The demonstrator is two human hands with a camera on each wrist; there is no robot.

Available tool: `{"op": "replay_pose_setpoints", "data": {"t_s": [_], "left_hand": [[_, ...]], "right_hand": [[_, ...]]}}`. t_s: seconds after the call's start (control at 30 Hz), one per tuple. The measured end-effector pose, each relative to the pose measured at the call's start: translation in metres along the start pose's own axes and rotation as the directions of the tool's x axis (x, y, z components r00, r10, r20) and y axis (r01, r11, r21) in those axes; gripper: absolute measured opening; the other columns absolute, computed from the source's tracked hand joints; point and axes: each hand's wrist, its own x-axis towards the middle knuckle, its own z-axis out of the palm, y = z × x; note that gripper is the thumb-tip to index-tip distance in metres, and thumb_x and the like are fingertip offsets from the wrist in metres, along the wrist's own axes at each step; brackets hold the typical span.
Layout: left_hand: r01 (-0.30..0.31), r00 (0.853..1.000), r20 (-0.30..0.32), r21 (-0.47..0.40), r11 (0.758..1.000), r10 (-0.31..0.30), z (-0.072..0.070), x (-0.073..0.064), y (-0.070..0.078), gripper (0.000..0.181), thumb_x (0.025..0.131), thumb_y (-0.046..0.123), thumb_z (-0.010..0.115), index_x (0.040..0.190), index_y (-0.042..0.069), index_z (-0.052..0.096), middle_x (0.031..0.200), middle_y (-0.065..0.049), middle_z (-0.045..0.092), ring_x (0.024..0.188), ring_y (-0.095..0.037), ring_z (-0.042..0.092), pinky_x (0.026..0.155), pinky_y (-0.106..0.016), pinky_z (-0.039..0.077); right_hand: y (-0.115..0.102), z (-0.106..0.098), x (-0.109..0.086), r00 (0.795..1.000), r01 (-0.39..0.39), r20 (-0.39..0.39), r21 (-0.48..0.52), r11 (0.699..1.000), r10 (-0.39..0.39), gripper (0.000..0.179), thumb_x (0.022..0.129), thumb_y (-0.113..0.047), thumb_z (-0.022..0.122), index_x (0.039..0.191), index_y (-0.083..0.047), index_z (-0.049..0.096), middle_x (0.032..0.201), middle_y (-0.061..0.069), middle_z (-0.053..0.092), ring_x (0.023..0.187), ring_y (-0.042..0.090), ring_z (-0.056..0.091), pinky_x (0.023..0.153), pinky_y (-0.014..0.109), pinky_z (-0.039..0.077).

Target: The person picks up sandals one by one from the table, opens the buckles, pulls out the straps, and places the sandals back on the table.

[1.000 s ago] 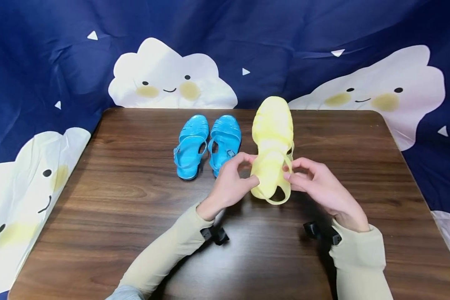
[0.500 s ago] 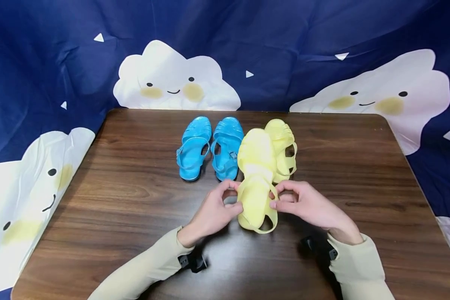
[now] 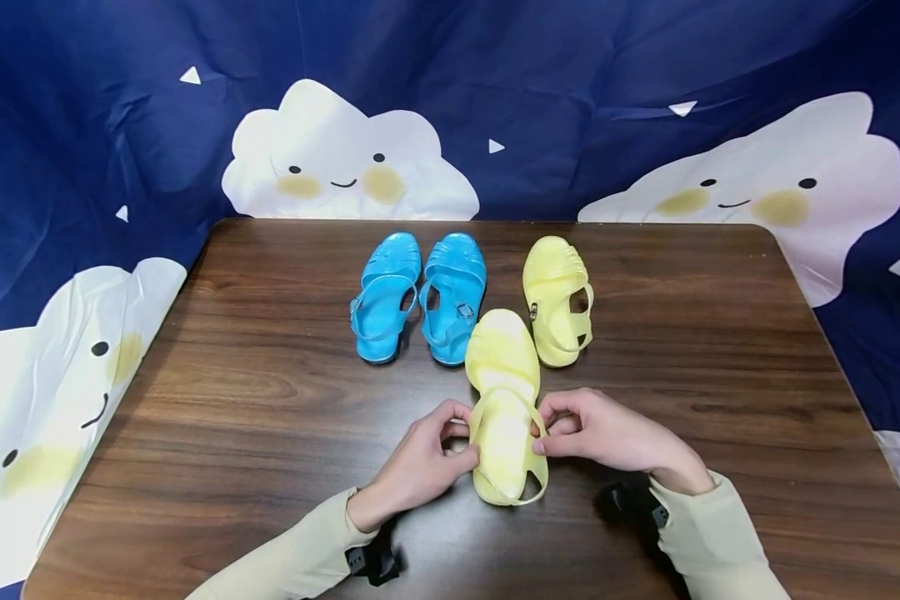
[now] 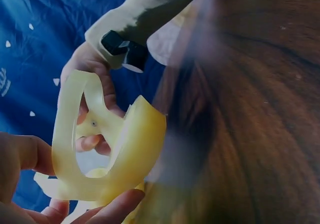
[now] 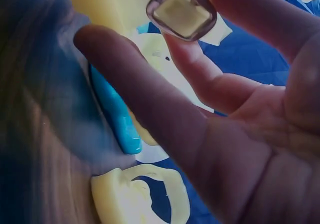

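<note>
Both hands hold a yellow jelly sandal (image 3: 504, 354) close over the table, its toe pointing away from me. On its left side, near the heel, the left hand (image 3: 420, 458) pinches the edge between thumb and fingers. The right hand (image 3: 615, 433) grips the opposite side by the ankle strap. A metal buckle (image 5: 181, 13) shows between the right thumb and fingers in the right wrist view. The open heel strap (image 4: 64, 134) faces the left wrist camera. A second yellow sandal (image 3: 557, 304) lies just beyond, to the right.
A blue sandal (image 3: 387, 292) and its mate (image 3: 453, 292) lie side by side, toes away, on the brown wooden table (image 3: 270, 400). The held sandal's toe overlaps the right blue one's heel in the head view. A dark blue cloud-patterned curtain (image 3: 525, 75) hangs behind.
Both hands have drawn the held yellow sandal back toward me and somewhat left. The second yellow sandal, hidden behind it at first, now shows fully. The blue pair stays put.
</note>
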Motion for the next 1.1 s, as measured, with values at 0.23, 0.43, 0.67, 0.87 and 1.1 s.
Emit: {"op": "replay_pose_setpoints", "data": {"t_s": [0.23,0.43,0.67,0.87,1.1], "left_hand": [[0.039,0.999,0.026,0.054,0.998,-0.04,0.005,0.003,-0.01,0.023,0.085,0.013,0.064,0.107,0.011,0.058,0.106,-0.004,0.069,0.102,-0.014,0.066,0.09,-0.036,0.051],[0.056,0.998,0.02,0.072,0.996,-0.057,0.008,0.008,-0.018,0.023,0.085,0.017,0.064,0.107,0.012,0.059,0.101,-0.001,0.069,0.097,-0.012,0.065,0.088,-0.033,0.05],[0.035,0.999,0.02,0.169,0.985,-0.039,0.006,0.013,-0.024,0.023,0.088,0.025,0.065,0.106,0.014,0.059,0.078,0.004,0.063,0.072,-0.009,0.058,0.069,-0.023,0.045],[-0.024,1.0,0.009,0.256,0.966,0.023,0.008,0.016,-0.023,0.026,0.088,0.03,0.067,0.106,0.015,0.056,0.083,0.003,0.06,0.061,-0.005,0.05,0.057,-0.021,0.043],[-0.099,0.985,-0.098,0.365,0.926,0.144,0.014,0.019,-0.018,0.032,0.085,0.029,0.07,0.104,0.012,0.052,0.097,0.0,0.054,0.071,-0.008,0.048,0.064,-0.02,0.042]], "right_hand": [[0.008,0.001,0.003,0.999,-0.042,0.026,-0.054,0.998,0.043,0.021,0.087,-0.022,0.071,0.088,-0.005,0.059,0.067,-0.002,0.06,0.058,-0.002,0.044,0.054,0.017,0.035],[0.017,0.0,0.007,0.998,-0.055,0.027,-0.074,0.996,0.057,0.019,0.087,-0.022,0.071,0.087,-0.006,0.06,0.072,-0.004,0.063,0.063,0.0,0.052,0.057,0.017,0.04],[0.024,-0.001,0.011,0.996,-0.066,0.044,-0.104,0.992,0.071,0.018,0.088,-0.024,0.07,0.087,-0.009,0.061,0.074,-0.002,0.064,0.063,0.0,0.053,0.059,0.017,0.041],[0.023,-0.007,0.006,0.999,-0.036,0.027,-0.091,0.995,0.038,0.016,0.087,-0.02,0.071,0.089,-0.006,0.063,0.076,0.006,0.068,0.066,0.001,0.058,0.063,0.018,0.046],[0.022,-0.01,0.002,0.999,-0.052,-0.008,-0.124,0.991,0.051,0.019,0.083,-0.021,0.075,0.088,-0.006,0.065,0.075,0.001,0.069,0.067,0.003,0.062,0.064,0.02,0.051]]}}
